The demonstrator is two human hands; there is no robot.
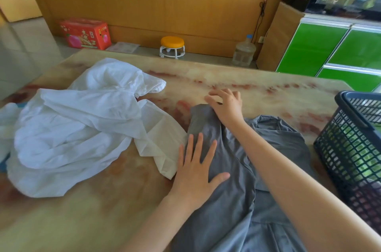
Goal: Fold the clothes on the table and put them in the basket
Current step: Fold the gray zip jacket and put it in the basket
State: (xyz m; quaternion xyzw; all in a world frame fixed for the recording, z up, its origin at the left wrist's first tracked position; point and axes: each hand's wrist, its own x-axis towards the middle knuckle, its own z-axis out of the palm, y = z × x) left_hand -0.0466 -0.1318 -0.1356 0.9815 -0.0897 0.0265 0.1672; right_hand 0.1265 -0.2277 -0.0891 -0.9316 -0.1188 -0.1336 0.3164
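Grey garment under left hand

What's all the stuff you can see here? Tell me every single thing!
grey garment: one, grey, spread on the table under both hands
white clothes: one crumpled pile, white, on the table left of the grey garment
table: one, beige with red streaks, under the clothes
basket: one, dark mesh, at the table's right edge
box: one, red, on the floor by the wall
stool: one, orange seat on a white base, on the floor beyond the table
water jug: one, clear with a blue cap, right of the stool
cabinet: one, green doors, far right
left hand: one, flat on the grey garment
right hand: one, fingers spread at the garment's far end
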